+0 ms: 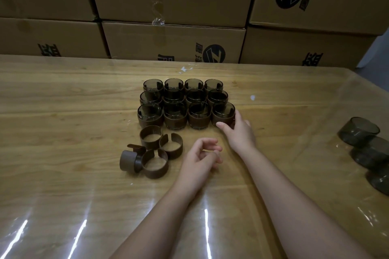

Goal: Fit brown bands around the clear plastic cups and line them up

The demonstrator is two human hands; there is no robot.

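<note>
Several banded cups (175, 107) stand in neat rows on the wooden table (63, 111). My right hand (237, 130) grips the front right banded cup (223, 114), with the thumb on its brown band and the fingers round its far side. My left hand (200, 154) hovers over the table just in front of the rows, fingers loosely curled and holding nothing. Several loose brown bands (154, 149) lie in a cluster to the left of that hand. One of them (128, 161) lies on its side.
A stack of bare smoky cups (366, 145) lies on its side at the table's right edge. Cardboard boxes (172, 42) are stacked in a wall behind the table. A clear plastic sheet covers the tabletop.
</note>
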